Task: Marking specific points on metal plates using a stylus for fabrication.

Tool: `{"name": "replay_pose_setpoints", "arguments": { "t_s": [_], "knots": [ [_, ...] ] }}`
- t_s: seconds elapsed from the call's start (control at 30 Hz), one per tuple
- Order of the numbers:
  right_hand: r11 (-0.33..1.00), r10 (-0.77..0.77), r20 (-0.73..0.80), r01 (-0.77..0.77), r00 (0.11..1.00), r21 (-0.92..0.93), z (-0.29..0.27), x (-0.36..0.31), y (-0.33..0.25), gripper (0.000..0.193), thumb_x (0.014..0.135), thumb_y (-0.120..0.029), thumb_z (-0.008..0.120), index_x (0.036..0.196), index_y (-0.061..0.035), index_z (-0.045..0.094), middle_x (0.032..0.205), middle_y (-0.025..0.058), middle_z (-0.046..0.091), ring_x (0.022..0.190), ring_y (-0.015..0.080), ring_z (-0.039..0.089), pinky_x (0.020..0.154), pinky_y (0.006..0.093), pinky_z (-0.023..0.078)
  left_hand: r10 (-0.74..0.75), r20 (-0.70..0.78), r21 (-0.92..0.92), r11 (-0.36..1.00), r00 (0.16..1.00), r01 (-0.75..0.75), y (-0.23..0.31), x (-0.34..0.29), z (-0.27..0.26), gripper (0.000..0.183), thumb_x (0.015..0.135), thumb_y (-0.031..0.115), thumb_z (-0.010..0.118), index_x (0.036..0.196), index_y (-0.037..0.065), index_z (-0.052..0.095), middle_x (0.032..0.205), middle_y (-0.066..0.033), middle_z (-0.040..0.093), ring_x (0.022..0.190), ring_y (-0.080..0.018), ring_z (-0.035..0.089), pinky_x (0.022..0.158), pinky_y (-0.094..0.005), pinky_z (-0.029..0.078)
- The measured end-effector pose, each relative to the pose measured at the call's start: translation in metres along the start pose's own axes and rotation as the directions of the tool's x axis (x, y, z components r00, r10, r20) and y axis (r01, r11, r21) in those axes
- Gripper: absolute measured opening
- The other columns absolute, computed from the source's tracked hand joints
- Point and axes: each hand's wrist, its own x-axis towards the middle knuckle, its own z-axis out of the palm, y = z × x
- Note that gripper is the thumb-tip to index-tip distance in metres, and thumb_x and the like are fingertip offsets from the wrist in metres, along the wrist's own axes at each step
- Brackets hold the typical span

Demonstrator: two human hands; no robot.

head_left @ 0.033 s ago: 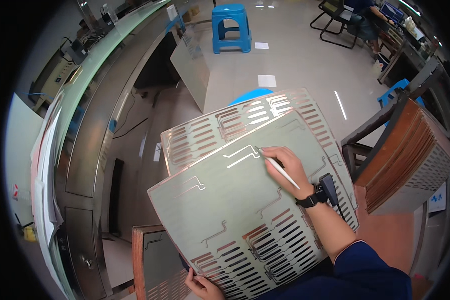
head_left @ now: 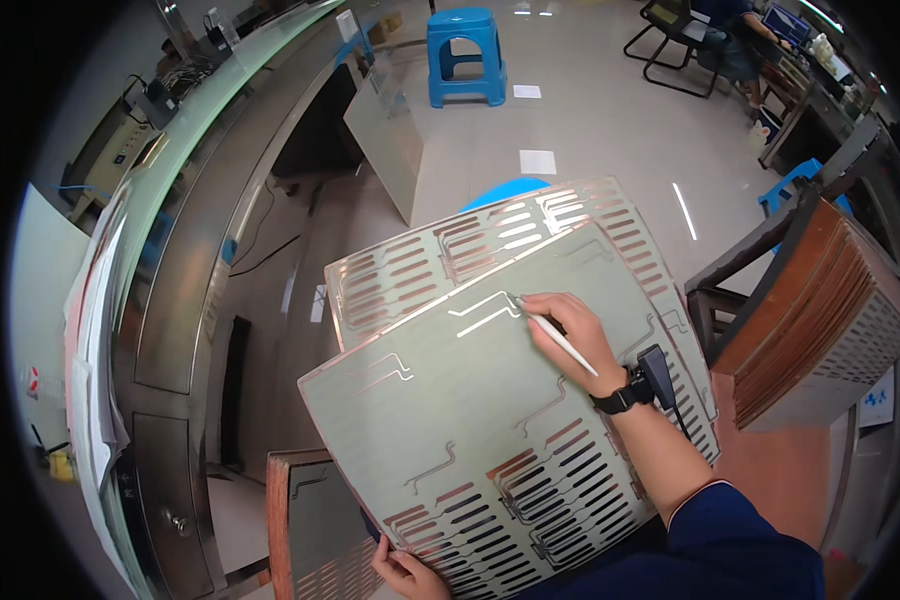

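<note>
A large grey-green circuit board panel (head_left: 400, 420) with copper and silvery traces lies tilted before me, over a second patterned panel (head_left: 415, 250) that shows beyond its far edge. My right hand (head_left: 567, 335) pinches a slim white pen-shaped tool (head_left: 562, 345). Its dark tip is by the end of a pair of bright bent traces (head_left: 485, 318); whether it touches the surface I cannot tell. At the near left edge, my left hand (head_left: 408, 577) grips the top panel, its fingers bent around the rim and partly hidden. A black strap (head_left: 620, 398) with a small dark device sits on my right wrist.
A thick stack of copper-edged panels (head_left: 820, 310) leans at the right, and another stack (head_left: 282, 530) stands at lower left. Along the left runs a metal bench (head_left: 170, 340) with drawers. Beyond are a blue stool (head_left: 467, 55) and a seated person (head_left: 735, 60) at a desk.
</note>
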Motion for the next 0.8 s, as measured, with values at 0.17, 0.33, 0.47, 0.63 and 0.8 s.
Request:
{"name": "replay_pose_setpoints", "arguments": {
  "t_s": [0.17,0.33,0.47,0.63,0.8],
  "knots": [
    [1.0,-0.007,0.045,0.007,0.999,0.011,0.013,0.004,-0.001,0.019,0.083,-0.003,0.067,0.101,-0.0021,0.066,0.106,0.011,0.07,0.099,0.029,0.064,0.087,0.0364,0.051,0.0,-0.01,0.025,1.0,1.0,0.0,-0.007,0.001,0.0,0.032,0.099,0.01,0.046,0.126,-0.004,0.054,0.115,-0.0201,0.059,0.1,-0.0262,0.056,0.091,-0.037,0.045],
    [0.998,0.046,0.024,-0.047,0.999,0.044,0.014,0.009,0.004,0.019,0.082,-0.003,0.067,0.102,-0.0016,0.066,0.106,0.0112,0.069,0.1,0.0297,0.064,0.088,0.0367,0.051,-0.032,-0.005,-0.009,0.999,0.999,0.032,-0.011,0.001,0.001,0.032,0.099,0.007,0.045,0.127,-0.004,0.053,0.118,-0.0192,0.058,0.102,-0.0249,0.054,0.091,-0.0356,0.044],
    [0.998,0.065,-0.01,-0.065,0.998,0.015,0.019,0.011,0.009,0.021,0.081,-0.002,0.067,0.102,-0.0012,0.065,0.106,0.0116,0.069,0.101,0.0302,0.063,0.089,0.0375,0.05,-0.067,0.017,-0.007,0.998,0.998,0.067,-0.007,0.001,0.0,0.032,0.099,0.008,0.046,0.128,-0.004,0.053,0.118,-0.0188,0.057,0.102,-0.0244,0.054,0.092,-0.0352,0.043],
    [0.999,0.039,0.018,-0.039,0.999,0.029,0.018,0.009,0.005,0.021,0.079,-0.001,0.067,0.1,-0.0009,0.066,0.104,0.011,0.07,0.099,0.0296,0.064,0.09,0.0379,0.05,0.132,-0.019,0.015,0.991,0.991,-0.131,-0.047,0.007,0.0,0.03,0.103,0.011,0.038,0.13,-0.001,0.046,0.113,-0.0119,0.054,0.099,-0.0181,0.055,0.091,-0.0321,0.045],
    [0.998,-0.053,0.106,0.057,0.993,-0.035,0.016,0.0,0.002,0.02,0.078,0.0,0.069,0.098,-0.001,0.066,0.103,0.0113,0.07,0.096,0.0289,0.064,0.088,0.0374,0.05,-0.074,0.007,-0.054,0.996,0.997,0.075,-0.007,0.002,0.002,0.032,0.1,0.007,0.045,0.128,-0.005,0.052,0.118,-0.0189,0.057,0.102,-0.0249,0.054,0.092,-0.0354,0.044]
  ]
}}
